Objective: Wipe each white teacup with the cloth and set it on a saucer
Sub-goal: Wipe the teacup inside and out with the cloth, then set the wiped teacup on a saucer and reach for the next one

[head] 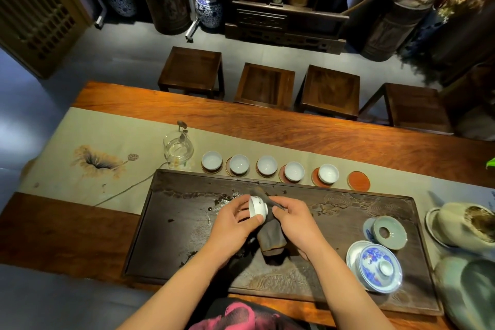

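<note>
My left hand (pixel 232 225) grips a white teacup (pixel 258 207) tipped on its side, foot toward me, above the dark tea tray (pixel 171 236). My right hand (pixel 294 222) holds a dark brown cloth (pixel 270 238); part of it lies against the cup and the rest hangs down to the tray. Beyond the tray runs a row of saucers. Several bear white teacups, from the leftmost (pixel 212 161) to the one at the right (pixel 328 173). One red saucer (pixel 358 181) at the row's right end is bare.
A glass pitcher (pixel 178 148) stands left of the row on the beige runner (pixel 101 131). A blue-and-white lidded gaiwan (pixel 379 268) and a celadon strainer (pixel 388 232) sit on the tray's right. Ceramic vessels (pixel 466 225) lie beyond. Wooden stools (pixel 265 86) line the table's far side.
</note>
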